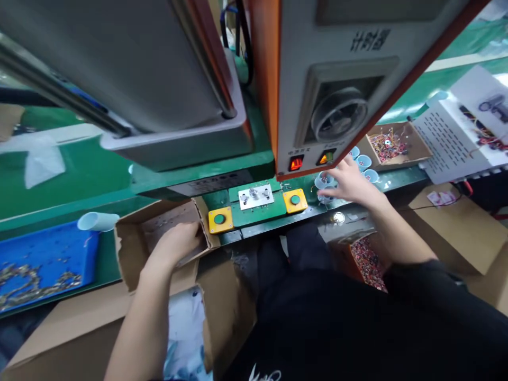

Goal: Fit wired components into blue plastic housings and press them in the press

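Note:
My left hand [179, 243] reaches into an open cardboard box [129, 254] at the left of the bench; its fingers curl downward and what they hold, if anything, is hidden. On the right, my right hand [347, 181] is over a group of light blue cups [363, 162], its fingers spread at the nearest cups [324, 180]. Between the hands, a white metal plate [256, 196] with small fittings lies on a green base [257, 211], under the machine. Yellow boxes with green buttons flank it, one on the left [220, 219] and one on the right [295, 200].
A grey machine head [186, 148] and an orange-sided control box [289, 106] hang over the bench. At the left lie a blue tray [43, 246] of metal parts and a blue cup [98, 221]. Boxes of small wired parts [387, 143] [367, 259] are at the right.

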The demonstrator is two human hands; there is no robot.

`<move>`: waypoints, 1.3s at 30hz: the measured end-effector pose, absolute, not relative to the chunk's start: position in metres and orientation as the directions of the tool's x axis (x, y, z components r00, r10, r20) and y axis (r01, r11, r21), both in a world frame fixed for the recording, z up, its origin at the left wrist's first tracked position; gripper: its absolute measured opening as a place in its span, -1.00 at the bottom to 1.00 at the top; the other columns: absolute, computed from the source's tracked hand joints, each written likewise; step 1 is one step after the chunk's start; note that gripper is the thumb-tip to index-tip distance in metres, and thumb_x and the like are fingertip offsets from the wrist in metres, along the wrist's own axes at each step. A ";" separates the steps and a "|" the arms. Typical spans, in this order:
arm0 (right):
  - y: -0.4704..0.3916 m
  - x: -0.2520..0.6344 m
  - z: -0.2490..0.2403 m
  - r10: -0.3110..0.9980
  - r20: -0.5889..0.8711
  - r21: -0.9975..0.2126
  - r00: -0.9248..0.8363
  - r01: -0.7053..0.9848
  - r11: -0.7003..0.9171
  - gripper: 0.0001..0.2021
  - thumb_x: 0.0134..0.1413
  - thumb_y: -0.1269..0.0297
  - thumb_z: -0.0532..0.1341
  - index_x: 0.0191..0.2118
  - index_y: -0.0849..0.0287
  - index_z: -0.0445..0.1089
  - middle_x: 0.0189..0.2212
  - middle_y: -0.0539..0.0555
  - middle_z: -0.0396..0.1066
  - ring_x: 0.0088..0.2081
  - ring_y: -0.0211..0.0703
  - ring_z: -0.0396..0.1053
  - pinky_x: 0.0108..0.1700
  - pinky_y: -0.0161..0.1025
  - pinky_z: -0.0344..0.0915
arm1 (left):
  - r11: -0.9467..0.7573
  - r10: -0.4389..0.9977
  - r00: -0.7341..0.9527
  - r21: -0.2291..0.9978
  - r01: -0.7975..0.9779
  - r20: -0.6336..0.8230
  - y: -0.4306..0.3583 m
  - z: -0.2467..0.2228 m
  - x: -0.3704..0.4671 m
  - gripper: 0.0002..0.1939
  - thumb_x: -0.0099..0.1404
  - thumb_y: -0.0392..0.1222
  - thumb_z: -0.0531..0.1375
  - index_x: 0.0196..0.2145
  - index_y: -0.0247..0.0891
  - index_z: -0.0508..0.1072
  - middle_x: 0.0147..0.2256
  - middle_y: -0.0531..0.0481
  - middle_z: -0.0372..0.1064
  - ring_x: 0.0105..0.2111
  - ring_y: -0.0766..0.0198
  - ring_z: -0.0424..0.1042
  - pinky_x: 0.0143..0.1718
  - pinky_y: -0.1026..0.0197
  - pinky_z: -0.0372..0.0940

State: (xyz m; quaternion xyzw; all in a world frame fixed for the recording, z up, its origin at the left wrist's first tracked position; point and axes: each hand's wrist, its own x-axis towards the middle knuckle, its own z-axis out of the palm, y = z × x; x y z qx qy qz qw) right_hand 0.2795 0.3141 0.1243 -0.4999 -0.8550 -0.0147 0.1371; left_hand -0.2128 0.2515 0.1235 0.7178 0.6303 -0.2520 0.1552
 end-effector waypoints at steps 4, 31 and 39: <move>0.239 0.297 0.093 0.835 0.373 -0.150 -0.404 0.862 0.484 -0.85 0.23 0.18 0.42 -0.14 0.06 0.53 0.13 0.20 0.38 0.20 0.28 0.26 0.22 0.31 0.31 | -0.162 0.806 0.070 -0.105 0.981 -0.588 0.253 0.124 -0.212 -0.61 0.40 -0.38 0.02 0.03 -0.38 0.56 0.02 -0.46 0.60 0.05 -0.24 0.62 0.01 0.00 0.44; 0.297 0.074 0.087 0.797 0.545 -0.479 -0.260 0.684 0.550 -0.43 0.37 -0.17 0.22 0.20 0.22 0.31 -0.09 0.31 0.53 -0.02 0.25 0.48 0.03 0.15 0.44 | -0.115 0.983 0.034 0.465 0.878 0.180 0.201 0.112 -0.194 -0.65 0.53 -0.02 0.12 -0.11 -0.18 0.69 -0.09 -0.11 0.67 -0.07 0.11 0.61 0.10 0.13 0.44; 0.263 0.153 0.054 0.727 0.681 -0.458 -0.085 0.726 0.513 -0.80 0.36 0.09 0.21 -0.13 0.10 0.44 -0.33 0.13 0.52 -0.14 0.10 0.48 0.12 0.14 0.36 | -0.172 0.976 0.135 0.231 0.957 0.168 0.201 0.104 -0.161 -0.68 0.56 -0.14 0.11 -0.08 -0.17 0.69 -0.06 -0.19 0.66 0.06 0.02 0.56 0.16 0.02 0.42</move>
